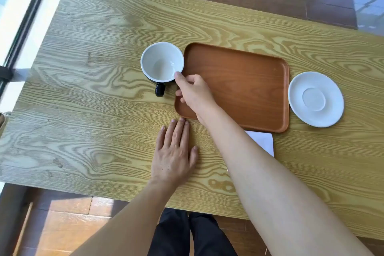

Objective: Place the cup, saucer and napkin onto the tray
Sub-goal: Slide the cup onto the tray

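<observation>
On the near part of the wooden table (83, 110) the left hand (174, 151) lies flat, fingers spread, holding nothing. Just past it the white napkin (264, 141) peeks out beside the brown tray (245, 81). The right hand (193, 93) pinches the cup (162, 61) by its rim — the cup sits left of the tray. The saucer (315, 98) waits on the right.

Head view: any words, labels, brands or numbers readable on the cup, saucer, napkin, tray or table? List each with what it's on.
None readable.
Cup: plain white inside, dark outside, no print showing.
Saucer: plain white.
Tray: bare brown surface.
Napkin: plain white, mostly hidden by the right arm.
Table: wood grain only.
</observation>
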